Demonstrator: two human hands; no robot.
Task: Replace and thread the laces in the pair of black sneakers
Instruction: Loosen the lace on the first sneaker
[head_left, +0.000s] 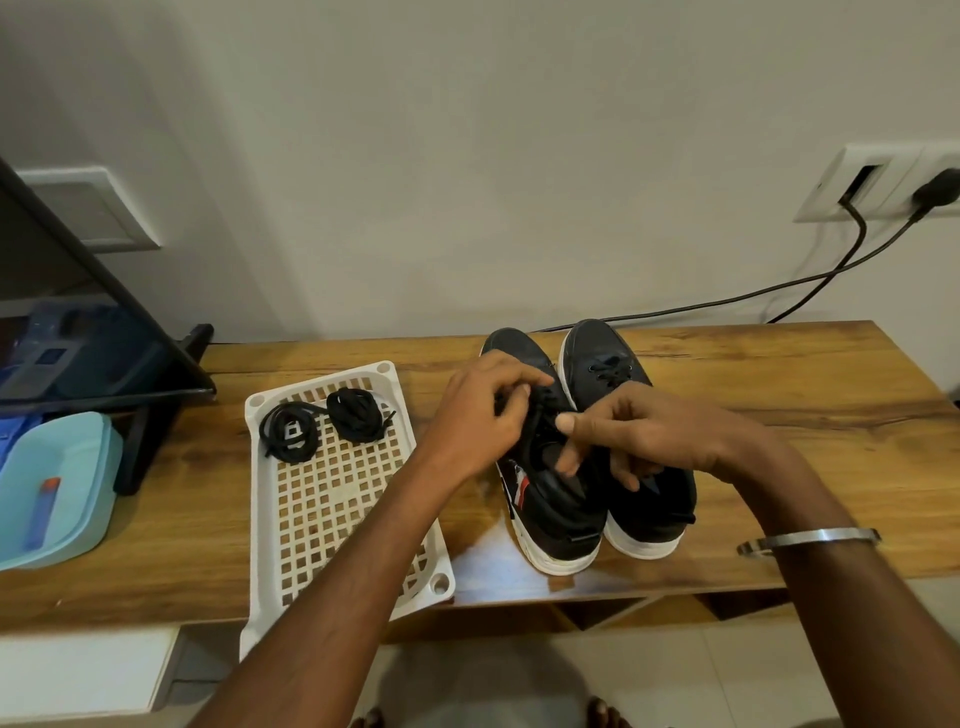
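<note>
Two black sneakers with white soles stand side by side on the wooden table, toes pointing away from me. Over the left sneaker (556, 499) both my hands work at its lacing. My left hand (485, 410) pinches the black lace near the upper eyelets. My right hand (639, 431) pinches the lace at the sneaker's tongue, fingers curled. The right sneaker (605, 358) still shows laces in its front eyelets. Two coiled black laces (322, 421) lie at the far end of a white perforated tray (332, 514).
A light blue lidded box (57, 488) with a blue-and-orange item on it sits at the left. A dark stand (135, 332) leans behind it. Cables (810, 280) run from a wall socket (883, 182) at the right. The table's front edge is near me.
</note>
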